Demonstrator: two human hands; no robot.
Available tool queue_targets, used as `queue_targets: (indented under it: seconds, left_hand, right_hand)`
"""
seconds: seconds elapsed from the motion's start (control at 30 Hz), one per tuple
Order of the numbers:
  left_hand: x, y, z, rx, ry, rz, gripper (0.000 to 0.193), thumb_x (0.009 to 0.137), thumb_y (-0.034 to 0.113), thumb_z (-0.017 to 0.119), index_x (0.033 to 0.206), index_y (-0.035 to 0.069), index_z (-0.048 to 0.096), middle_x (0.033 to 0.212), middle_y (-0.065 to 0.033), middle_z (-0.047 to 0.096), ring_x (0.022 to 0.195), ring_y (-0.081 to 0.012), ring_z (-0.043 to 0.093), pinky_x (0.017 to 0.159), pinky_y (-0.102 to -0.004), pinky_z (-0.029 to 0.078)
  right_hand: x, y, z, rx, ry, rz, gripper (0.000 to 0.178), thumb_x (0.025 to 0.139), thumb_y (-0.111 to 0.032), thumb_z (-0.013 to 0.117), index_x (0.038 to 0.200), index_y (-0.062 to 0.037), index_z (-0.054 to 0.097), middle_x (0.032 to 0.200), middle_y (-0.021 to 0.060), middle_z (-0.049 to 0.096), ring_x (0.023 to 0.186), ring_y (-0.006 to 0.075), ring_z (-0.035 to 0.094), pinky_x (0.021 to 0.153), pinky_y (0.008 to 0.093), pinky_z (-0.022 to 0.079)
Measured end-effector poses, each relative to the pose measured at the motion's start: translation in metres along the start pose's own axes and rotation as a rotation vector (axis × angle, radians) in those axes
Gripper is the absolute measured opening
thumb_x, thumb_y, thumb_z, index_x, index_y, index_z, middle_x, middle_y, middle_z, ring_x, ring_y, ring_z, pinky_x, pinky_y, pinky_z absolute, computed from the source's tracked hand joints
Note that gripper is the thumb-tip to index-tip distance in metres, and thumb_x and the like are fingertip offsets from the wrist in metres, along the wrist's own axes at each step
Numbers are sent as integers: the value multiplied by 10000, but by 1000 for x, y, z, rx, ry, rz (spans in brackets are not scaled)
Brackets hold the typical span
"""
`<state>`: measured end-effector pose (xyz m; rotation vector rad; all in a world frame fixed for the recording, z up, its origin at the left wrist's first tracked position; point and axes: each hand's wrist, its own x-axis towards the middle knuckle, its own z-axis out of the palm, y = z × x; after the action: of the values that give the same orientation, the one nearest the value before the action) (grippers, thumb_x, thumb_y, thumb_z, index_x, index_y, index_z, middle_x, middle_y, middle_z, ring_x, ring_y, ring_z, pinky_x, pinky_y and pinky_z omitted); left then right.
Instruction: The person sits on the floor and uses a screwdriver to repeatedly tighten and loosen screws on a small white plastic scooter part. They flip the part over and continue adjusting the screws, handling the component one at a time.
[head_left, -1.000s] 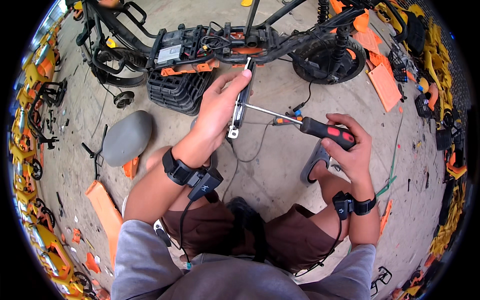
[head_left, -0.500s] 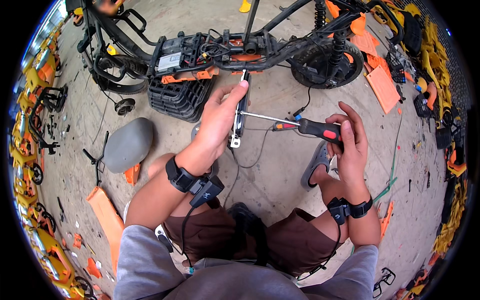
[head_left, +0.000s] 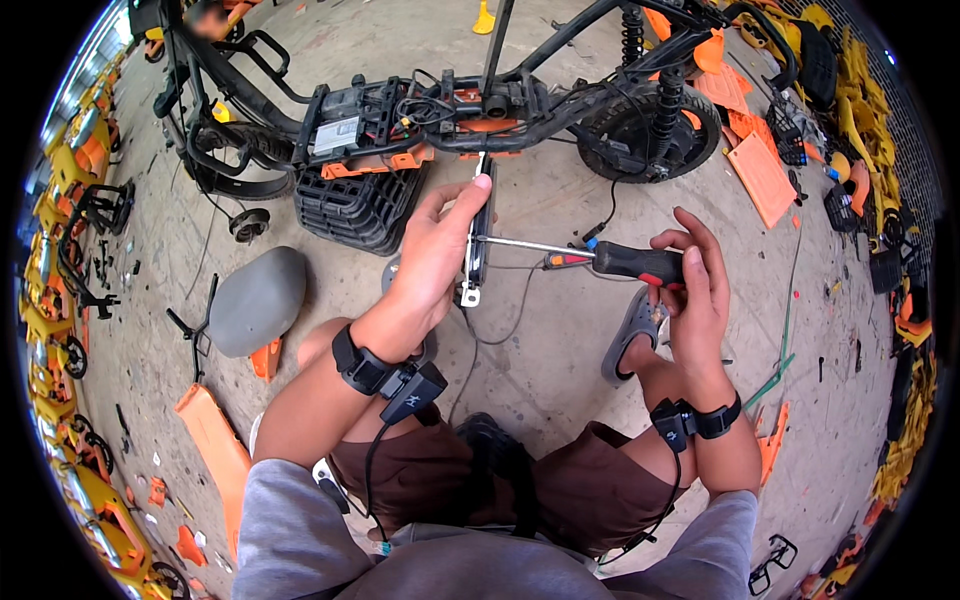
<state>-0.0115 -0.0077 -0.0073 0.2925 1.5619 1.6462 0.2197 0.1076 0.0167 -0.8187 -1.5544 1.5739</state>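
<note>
My left hand (head_left: 437,240) is closed around a narrow, dark bar-shaped part (head_left: 484,225) with a white metal bracket along its edge. The part stands nearly upright in view, its upper end close under the scooter frame. A thin cable hangs from its lower end. In my right hand (head_left: 699,290) is a screwdriver (head_left: 637,263) with a black and red handle, held between thumb and fingers. Its shaft runs left, and the tip meets the side of the bracket. Whether a screw sits at the tip is too small to tell.
A stripped scooter frame (head_left: 560,120) with wheels stands ahead, over a black ribbed crate (head_left: 355,205). A grey seat (head_left: 257,302) and an orange panel (head_left: 213,440) lie at left. More orange panels (head_left: 762,180) lie at right. Yellow parts line both sides.
The screwdriver handle has turned in my right hand, its red patch now lower. Both hands and the held part have shifted only slightly.
</note>
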Motion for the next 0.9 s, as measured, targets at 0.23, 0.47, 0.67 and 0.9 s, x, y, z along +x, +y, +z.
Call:
queue_targets:
  seconds: [0.23, 0.47, 0.67, 0.9]
  left_hand:
    - [1, -4, 2, -2, -10, 12, 397, 930, 409, 647, 1104, 56, 592, 854, -15, 630, 628, -37, 526, 510, -200, 421]
    - [0, -2, 1, 9, -16, -1, 414, 927, 414, 650, 1122, 54, 589, 860, -16, 630, 642, -41, 525, 528, -208, 427]
    - [1, -3, 0, 8, -16, -1, 415, 924, 419, 654, 1117, 56, 591, 866, -19, 630, 647, -41, 521, 535, -208, 425]
    - [2, -4, -1, -3, -18, 25, 386, 931, 402, 651, 1097, 57, 597, 847, -14, 630, 642, -41, 522, 535, -209, 424]
  right_hand:
    - [0, 1, 0, -117, 35, -88, 447, 931, -138, 506, 1364, -28, 482, 1087, 71, 599, 710, 40, 500, 567, 177, 397]
    - [3, 9, -4, -115, 12, -114, 454, 955, -203, 505, 1367, -16, 471, 1111, 65, 589, 814, 55, 545, 654, 209, 417]
    - [-1, -3, 2, -98, 46, -3, 447, 941, -187, 548, 1356, -31, 491, 1100, 62, 598, 822, 54, 524, 679, 212, 428]
    - [2, 11, -3, -188, -16, -238, 463, 954, -169, 511, 1389, -24, 452, 1121, 64, 582, 884, 75, 531, 763, 250, 426]
